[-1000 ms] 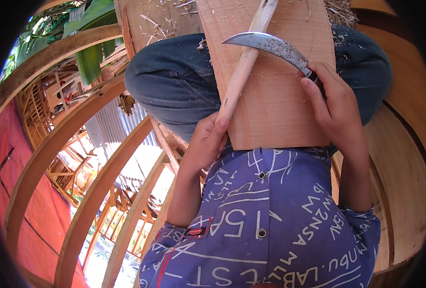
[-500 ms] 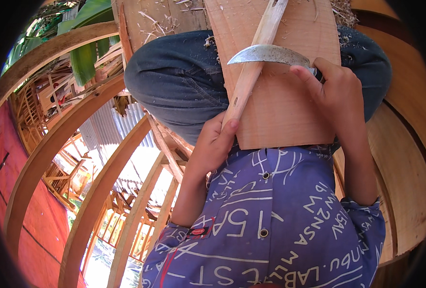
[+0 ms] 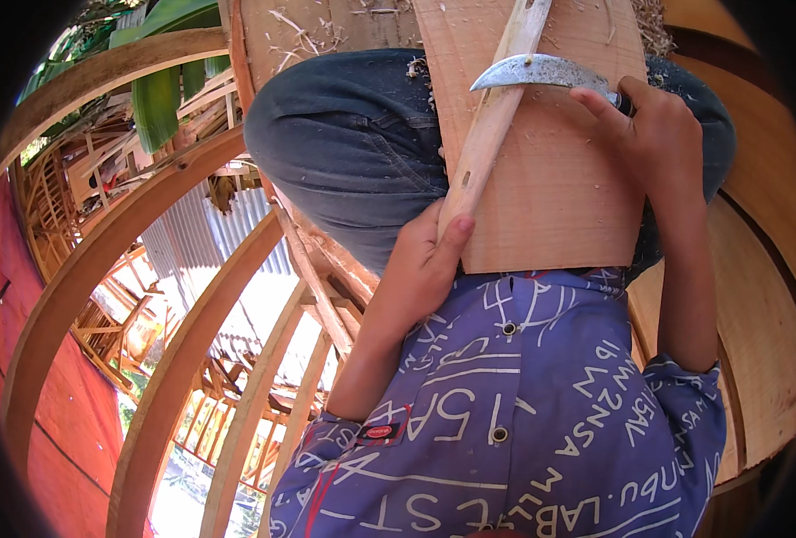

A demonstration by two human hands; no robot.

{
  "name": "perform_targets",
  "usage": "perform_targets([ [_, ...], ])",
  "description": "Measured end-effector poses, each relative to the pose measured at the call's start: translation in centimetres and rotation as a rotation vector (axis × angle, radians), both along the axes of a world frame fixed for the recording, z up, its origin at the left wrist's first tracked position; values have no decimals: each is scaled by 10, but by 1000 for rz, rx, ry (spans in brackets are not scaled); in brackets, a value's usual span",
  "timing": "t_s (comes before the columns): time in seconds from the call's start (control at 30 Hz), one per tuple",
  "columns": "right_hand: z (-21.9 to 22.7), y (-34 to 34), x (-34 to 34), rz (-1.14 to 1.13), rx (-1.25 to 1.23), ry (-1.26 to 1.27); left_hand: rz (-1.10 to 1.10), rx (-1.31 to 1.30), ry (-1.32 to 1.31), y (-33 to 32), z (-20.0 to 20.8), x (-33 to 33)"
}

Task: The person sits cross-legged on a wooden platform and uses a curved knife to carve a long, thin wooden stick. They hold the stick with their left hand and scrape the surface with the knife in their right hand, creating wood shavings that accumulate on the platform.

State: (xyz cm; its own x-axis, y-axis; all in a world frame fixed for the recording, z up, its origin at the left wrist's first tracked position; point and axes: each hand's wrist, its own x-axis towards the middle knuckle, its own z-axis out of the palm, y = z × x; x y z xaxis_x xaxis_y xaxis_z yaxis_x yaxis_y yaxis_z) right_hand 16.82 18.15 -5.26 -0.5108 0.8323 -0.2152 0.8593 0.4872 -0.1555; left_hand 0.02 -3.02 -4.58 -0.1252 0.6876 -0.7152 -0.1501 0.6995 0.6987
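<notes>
A pale wooden stick [image 3: 496, 112] with small slots in it slants across a wide wooden board [image 3: 564, 188] that lies over my lap. My left hand [image 3: 431, 255] is closed round the stick's near end, at the board's left edge. In my right hand [image 3: 658, 130] is the dark handle of a curved knife [image 3: 541, 70], mostly hidden by the fingers, with the thumb laid along the blade's base. The worn grey blade crosses over the upper part of the stick, its tip pointing left. The stick's far end runs out of view at the top.
Wood shavings [image 3: 304, 36] lie on planks beyond my knees. Curved wooden ribs [image 3: 169, 381] rise on the left, with gaps between them onto corrugated metal sheets [image 3: 182, 229] and scrap wood. A red panel [image 3: 66, 394] stands far left; wide planks [image 3: 765, 332] line the right.
The knife has moved up along the stick, away from me, with my right hand. The board, stick and left hand appear shifted slightly right as the view moved.
</notes>
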Motion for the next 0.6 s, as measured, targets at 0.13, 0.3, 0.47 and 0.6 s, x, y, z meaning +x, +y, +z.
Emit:
perform_targets([
  [0.13, -1, 11, -1, 21, 61, -45, 1, 7, 13, 2, 1, 0],
  [0.3, -15, 28, 0, -54, 114, -16, -6, -29, 35, 2, 1, 2],
  [0.47, -5, 44, -6, -152, 8, -120, -11, -34, 46, 4, 1, 3],
  [0.6, -15, 43, -3, -119, 35, -98, -6, -21, 50, 3, 3, 2],
])
